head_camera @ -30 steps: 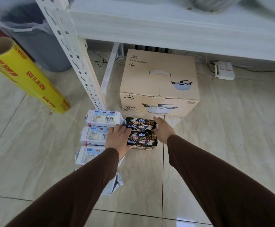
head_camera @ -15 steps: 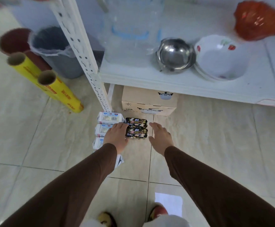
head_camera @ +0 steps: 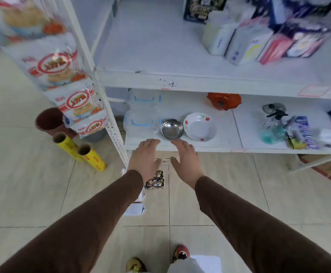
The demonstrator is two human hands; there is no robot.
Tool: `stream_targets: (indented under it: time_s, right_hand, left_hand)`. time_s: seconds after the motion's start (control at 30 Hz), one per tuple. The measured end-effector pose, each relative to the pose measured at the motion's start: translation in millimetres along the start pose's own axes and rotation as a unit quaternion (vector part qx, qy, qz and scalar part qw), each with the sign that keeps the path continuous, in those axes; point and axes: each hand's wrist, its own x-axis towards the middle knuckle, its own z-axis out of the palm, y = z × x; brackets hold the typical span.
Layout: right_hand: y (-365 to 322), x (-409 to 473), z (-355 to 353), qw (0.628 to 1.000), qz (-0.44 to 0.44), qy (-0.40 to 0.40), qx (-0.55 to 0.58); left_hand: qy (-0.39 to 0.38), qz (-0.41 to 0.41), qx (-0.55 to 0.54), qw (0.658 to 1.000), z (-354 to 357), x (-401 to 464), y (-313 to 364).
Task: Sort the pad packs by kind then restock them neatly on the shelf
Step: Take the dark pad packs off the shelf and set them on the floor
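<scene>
Two dark pad packs (head_camera: 155, 179) lie side by side on the tiled floor by the shelf post. White pad packs (head_camera: 135, 208) lie left of them, mostly hidden under my left forearm. My left hand (head_camera: 144, 159) and my right hand (head_camera: 186, 159) hover above the packs with fingers straight, both empty. More pad packs (head_camera: 259, 40) stand in a blurred row at the right of the upper shelf (head_camera: 160, 56), whose left half is bare.
The lower shelf (head_camera: 227, 138) holds clear tubs (head_camera: 143, 117), a steel bowl (head_camera: 171, 128), a white flowered bowl (head_camera: 199, 127) and spray bottles (head_camera: 275, 123). Snack bags (head_camera: 78, 103) hang on the white post. Yellow wrap rolls (head_camera: 85, 154) lean on the floor at left.
Both hands let go of the dark packs and rose away from them. The view pulled up and back, bringing the upper shelf and its packs into sight.
</scene>
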Motion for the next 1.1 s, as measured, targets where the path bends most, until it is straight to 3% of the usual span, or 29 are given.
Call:
stream_targets:
  time_s: [0.33,0.63,0.83,1.1]
  right_hand:
    - [20.7,11.9,-186.3,0.983,-0.07,0.172,-0.005]
    - [91.7,55.6,-307.6,0.976,-0.128,0.174,-0.035]
    - [90.9,105.8,-355.8,0.969,-0.163,0.18,-0.034]
    - [72.4,208.0,-377.4,0.972,-0.18,0.151,0.006]
  left_hand:
    - [0.134,0.129,0.005,0.982,-88.4,63.8,152.6]
    - [0.197,0.122,0.011,0.973,-105.6,142.2,263.1]
    - [0.217,0.114,0.025,0.969,-142.1,189.8,279.4]
    - [0.212,0.087,0.034,0.973,-187.4,290.2,233.7]
